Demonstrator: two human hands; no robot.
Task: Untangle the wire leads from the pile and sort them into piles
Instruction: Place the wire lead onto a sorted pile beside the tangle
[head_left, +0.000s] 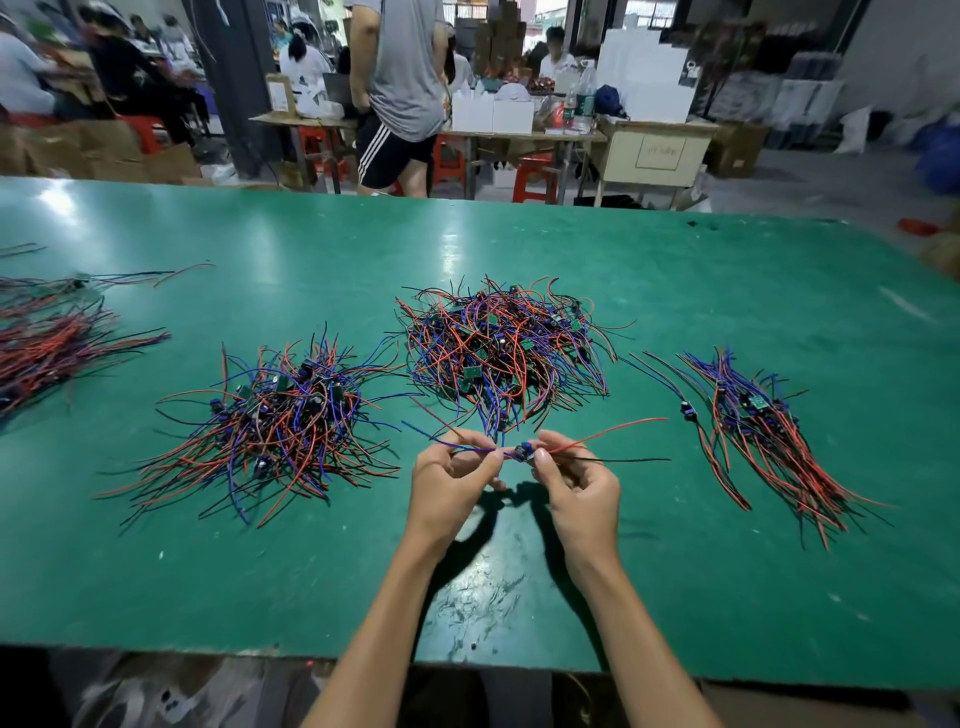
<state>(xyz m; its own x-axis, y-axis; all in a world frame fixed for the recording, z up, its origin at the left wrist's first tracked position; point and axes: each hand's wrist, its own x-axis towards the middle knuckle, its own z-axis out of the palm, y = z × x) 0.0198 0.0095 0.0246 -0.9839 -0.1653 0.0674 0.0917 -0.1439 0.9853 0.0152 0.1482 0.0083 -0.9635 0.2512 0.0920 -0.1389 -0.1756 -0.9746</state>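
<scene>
Hands meet just above the green table (727, 291): the left hand (451, 475) pinches the blue wires of a single wire lead (521, 451), the right hand (581, 480) pinches its small module end, red and black wires trailing right. The tangled pile (501, 348) sits just beyond, a second heap (283, 415) left, a straightened bundle (769, 431) right.

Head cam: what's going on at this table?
A person is sorting wire leads on a green table. Both hands hold one lead just above the table: the left hand pinches its blue wires, the right hand pinches by its small module, red and black wires trailing right. A tangled pile lies just beyond the hands, a looser pile to the left, and a straightened pile to the right.
</scene>
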